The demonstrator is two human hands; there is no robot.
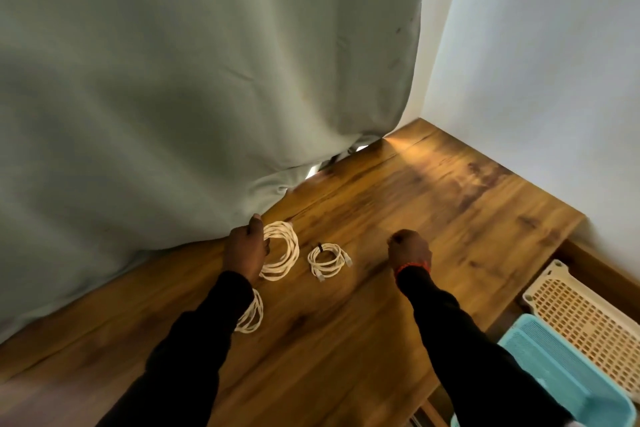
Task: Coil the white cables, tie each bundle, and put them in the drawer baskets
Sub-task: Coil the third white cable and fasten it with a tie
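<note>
Left hand (246, 246) is gripping a limp, springy white cable coil (282, 250) at frame centre; right hand (408, 250) is hovering fisted, seemingly empty; best pinched across all loops.

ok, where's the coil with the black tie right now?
Head view: the tied coil lies on the wooden table, mid-frame, between the left hand gripping the larger coil and the fisted right hand.
</note>
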